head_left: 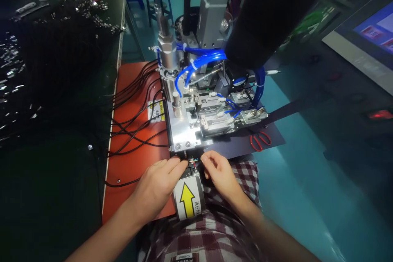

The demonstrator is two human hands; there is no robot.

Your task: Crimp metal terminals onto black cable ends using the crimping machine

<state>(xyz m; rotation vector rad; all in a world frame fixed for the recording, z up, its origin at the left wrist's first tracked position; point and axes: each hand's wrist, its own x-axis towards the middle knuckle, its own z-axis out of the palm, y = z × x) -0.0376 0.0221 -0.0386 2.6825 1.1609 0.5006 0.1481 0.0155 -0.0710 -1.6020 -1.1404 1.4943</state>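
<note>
My left hand (164, 177) is closed at the front edge of a metal machine (184, 127), its fingers pinching the end of a black cable (123, 184) that runs in from the left. Thin coloured wires (193, 160) stick out past those fingertips. Across from them, my right hand (219, 170) has thumb and forefinger pinched together at the wire tips; the exact contact is too small to make out. Just below both hands sits a white-labelled roller (188, 198) with a yellow arrow.
Several black cables (135, 131) cross the orange board (125, 77) on the left. Red-handled scissors (260, 141) lie right of the machine. Blue air tubes (211, 55) loop above it, behind a dark blurred column (264, 16). A screen (376, 28) stands far right, stools (158, 2) behind.
</note>
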